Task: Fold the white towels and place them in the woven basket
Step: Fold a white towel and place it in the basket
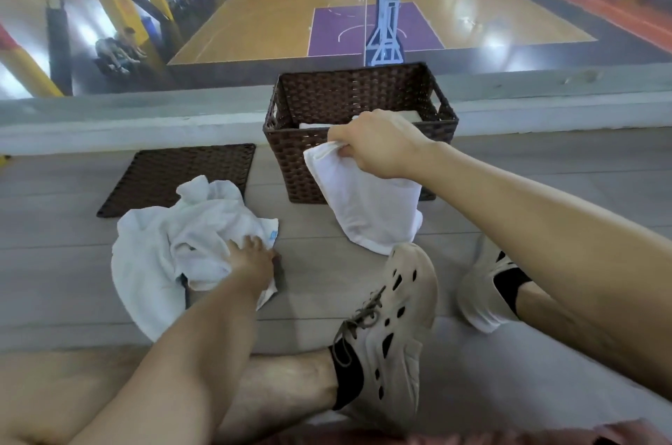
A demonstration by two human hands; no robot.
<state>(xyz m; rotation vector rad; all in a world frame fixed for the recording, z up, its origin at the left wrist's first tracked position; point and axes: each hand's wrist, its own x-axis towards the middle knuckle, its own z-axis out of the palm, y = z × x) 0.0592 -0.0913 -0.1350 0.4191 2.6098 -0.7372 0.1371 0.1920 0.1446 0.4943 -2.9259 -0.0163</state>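
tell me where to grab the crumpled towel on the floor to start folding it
Pinch the blue-tagged corner at the right edge of the crumpled towel, coming from above on the right. It is the one clear corner showing; the rest is bunched in folds. The left hand rests right beside it.

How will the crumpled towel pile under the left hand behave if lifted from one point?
Likely floppy: the crumpled towel pile lies in soft bunches on the floor, so it should drape and unfurl. Probably light: the folded towel hangs limp from the right hand alone. Pushed, it would likely bunch, not slide.
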